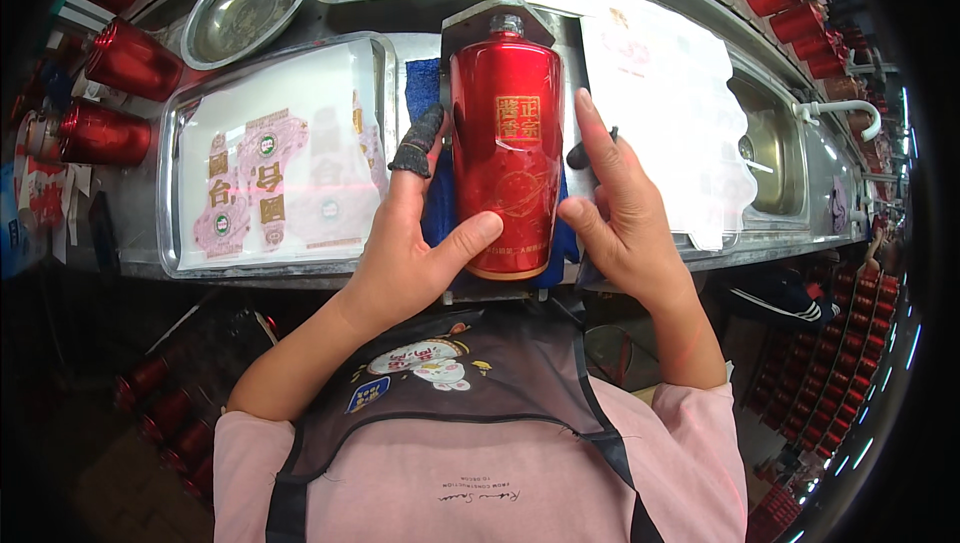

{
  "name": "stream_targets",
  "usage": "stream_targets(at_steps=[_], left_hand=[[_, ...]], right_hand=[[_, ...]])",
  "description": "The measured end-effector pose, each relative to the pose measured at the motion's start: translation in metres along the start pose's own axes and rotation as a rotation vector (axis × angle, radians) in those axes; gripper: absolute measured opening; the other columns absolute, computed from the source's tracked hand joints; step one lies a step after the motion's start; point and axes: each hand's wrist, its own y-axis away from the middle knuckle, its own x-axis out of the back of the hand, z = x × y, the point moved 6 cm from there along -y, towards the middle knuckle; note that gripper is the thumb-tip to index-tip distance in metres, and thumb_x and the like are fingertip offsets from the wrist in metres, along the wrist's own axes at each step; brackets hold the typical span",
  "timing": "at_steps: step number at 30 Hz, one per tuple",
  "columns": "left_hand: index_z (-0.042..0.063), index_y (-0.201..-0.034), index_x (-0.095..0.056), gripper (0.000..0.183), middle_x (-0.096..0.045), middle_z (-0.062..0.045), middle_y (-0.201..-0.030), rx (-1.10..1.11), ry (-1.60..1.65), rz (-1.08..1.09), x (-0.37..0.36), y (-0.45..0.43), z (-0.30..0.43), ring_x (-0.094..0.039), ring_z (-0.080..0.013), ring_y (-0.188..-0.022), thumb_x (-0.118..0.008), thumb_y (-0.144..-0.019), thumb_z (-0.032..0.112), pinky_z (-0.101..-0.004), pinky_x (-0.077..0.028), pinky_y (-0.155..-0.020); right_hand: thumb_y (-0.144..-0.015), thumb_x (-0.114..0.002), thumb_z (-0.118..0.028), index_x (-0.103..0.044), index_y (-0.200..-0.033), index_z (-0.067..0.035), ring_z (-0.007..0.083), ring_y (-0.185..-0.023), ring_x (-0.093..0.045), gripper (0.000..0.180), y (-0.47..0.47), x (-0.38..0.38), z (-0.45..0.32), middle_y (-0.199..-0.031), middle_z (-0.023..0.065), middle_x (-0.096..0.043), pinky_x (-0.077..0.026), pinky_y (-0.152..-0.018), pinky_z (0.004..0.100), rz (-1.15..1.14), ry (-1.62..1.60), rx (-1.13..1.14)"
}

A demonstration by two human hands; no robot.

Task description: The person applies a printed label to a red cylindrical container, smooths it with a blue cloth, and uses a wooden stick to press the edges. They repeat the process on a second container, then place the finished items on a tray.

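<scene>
A glossy red bottle [510,190] with gold characters and a clear-looking neck lies on its back in front of me, its neck pointing away. Under it are a dark metal stand [459,24] and a blue cloth [421,85]. My left hand [416,205] rests its thumb on the bottle's lower front, with the fingers along the left side. A black finger cot [418,142] covers the left fingertip. To the right of the bottle, my right hand [626,209] is held with fingers apart, seemingly touching nothing. Another black finger cot [581,155] sits on one of its fingers.
On the left stands a metal tray [169,190] with printed labels [262,168] on white sheets; a steel bowl [247,7] is behind. White label sheets [652,123] lie right, before a sink [780,175]. Red bottles [105,130] stand at left. Racked bottles [832,363] and another person's sleeve [780,303] are right.
</scene>
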Motion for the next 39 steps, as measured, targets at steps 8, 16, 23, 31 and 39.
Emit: stream_targets(at_steps=[8, 16, 23, 31, 39], left_hand=[[-0.003, -0.159, -0.012, 0.070, -0.022, -0.018, -0.164, 0.085, 0.110, -0.014, -0.005, -0.003, -0.009, -0.024, -0.0252, -0.151, -0.052, -0.105, 0.017, -0.0393, -0.020, -0.122], [-0.007, -0.156, -0.020, 0.068, -0.033, -0.021, -0.156, 0.050, 0.080, 0.029, -0.004, -0.003, -0.010, -0.031, -0.0281, -0.146, -0.054, -0.105, 0.022, -0.0386, -0.023, -0.121], [-0.007, -0.156, -0.018, 0.072, -0.029, -0.021, -0.158, 0.039, -0.040, -0.012, -0.005, 0.001, -0.010, -0.028, -0.0288, -0.147, -0.057, -0.103, 0.024, -0.0391, -0.020, -0.121], [-0.006, -0.157, -0.015, 0.071, -0.028, -0.020, -0.160, 0.029, 0.096, 0.001, -0.006, -0.002, -0.003, -0.029, -0.0250, -0.148, -0.056, -0.104, 0.017, -0.0378, -0.022, -0.121], [-0.006, -0.157, -0.017, 0.071, -0.034, -0.020, -0.157, 0.043, 0.115, 0.022, -0.007, -0.004, -0.006, -0.034, -0.0240, -0.145, -0.058, -0.104, 0.019, -0.0369, -0.026, -0.120]], right_hand=[[-0.096, -0.063, -0.042, -0.040, -0.155, -0.036, 0.0359, -0.085, -0.062, 0.064, -0.022, -0.003, -0.011, -0.096, 0.0164, -0.053, -0.050, -0.078, 0.0427, -0.039, 0.172, 0.064], [-0.099, -0.059, -0.039, -0.029, -0.161, -0.022, 0.0333, -0.104, -0.062, 0.071, -0.018, -0.013, 0.021, -0.115, 0.0198, -0.059, -0.045, -0.096, 0.0393, 0.039, -0.129, 0.099], [-0.100, -0.058, -0.032, -0.025, -0.162, -0.014, 0.0319, -0.124, -0.057, 0.072, -0.016, -0.018, 0.026, -0.146, 0.0207, -0.052, -0.040, -0.108, 0.0384, 0.008, -0.175, 0.118], [-0.098, -0.061, -0.027, -0.028, -0.161, -0.012, 0.0311, -0.130, -0.055, 0.073, -0.009, -0.013, 0.020, -0.151, 0.0201, -0.049, -0.038, -0.111, 0.0384, -0.049, -0.289, -0.067], [-0.096, -0.064, -0.026, -0.028, -0.161, -0.011, 0.0315, -0.135, -0.052, 0.075, -0.016, -0.017, 0.026, -0.153, 0.0186, -0.048, -0.037, -0.113, 0.0385, 0.029, -0.304, 0.044]])
